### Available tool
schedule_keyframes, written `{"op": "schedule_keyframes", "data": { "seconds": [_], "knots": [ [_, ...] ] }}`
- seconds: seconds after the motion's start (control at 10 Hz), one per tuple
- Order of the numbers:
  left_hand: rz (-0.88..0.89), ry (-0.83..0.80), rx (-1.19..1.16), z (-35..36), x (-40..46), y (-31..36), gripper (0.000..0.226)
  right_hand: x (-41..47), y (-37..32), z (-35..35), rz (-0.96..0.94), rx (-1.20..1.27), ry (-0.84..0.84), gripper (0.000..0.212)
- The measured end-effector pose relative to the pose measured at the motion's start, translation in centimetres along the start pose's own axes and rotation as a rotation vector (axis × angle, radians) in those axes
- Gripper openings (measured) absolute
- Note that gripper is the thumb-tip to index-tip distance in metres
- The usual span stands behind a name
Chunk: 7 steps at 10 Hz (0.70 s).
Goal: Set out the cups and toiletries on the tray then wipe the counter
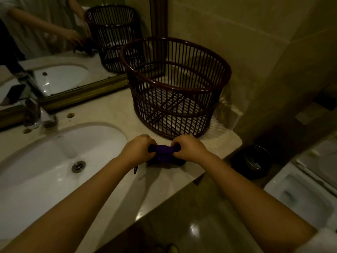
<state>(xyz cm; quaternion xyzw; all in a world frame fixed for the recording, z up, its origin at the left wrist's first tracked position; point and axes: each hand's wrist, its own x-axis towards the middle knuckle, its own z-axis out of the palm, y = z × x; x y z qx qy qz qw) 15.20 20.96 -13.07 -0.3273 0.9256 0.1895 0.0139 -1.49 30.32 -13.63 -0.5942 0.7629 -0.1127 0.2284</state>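
Hands, left hand (137,148) & right hand (189,148), both clenched on purple cloth (163,154) over counter (113,110).

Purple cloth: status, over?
Left hand and right hand both gripping purple cloth at counter edge. Dark slatted basket right behind. No tray or cups visible.

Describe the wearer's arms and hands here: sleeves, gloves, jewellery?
Both forearms are bare to the frame edge. The left hand and right hand wear no gloves; no rings or watch are visible. A pale sleeve edge shows at the right arm's lower corner. Dim lighting hides finer detail.
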Motion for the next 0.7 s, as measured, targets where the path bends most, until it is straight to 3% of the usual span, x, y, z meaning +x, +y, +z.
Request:
{"op": "schedule_keyframes", "data": {
  "seconds": [0.5, 0.7],
  "knots": [
    [0.014, -0.124, -0.036, 1.9, -0.8, -2.2, 0.031, 0.2, -0.4, 2.9, 0.064, 0.068, -0.086, 0.026],
    [0.065, -0.111, -0.024, -0.1, 0.0, -1.1, 0.037, -1.9, -0.3, 0.0, 0.113, 0.084, 0.016, 0.029]
  ]
}}
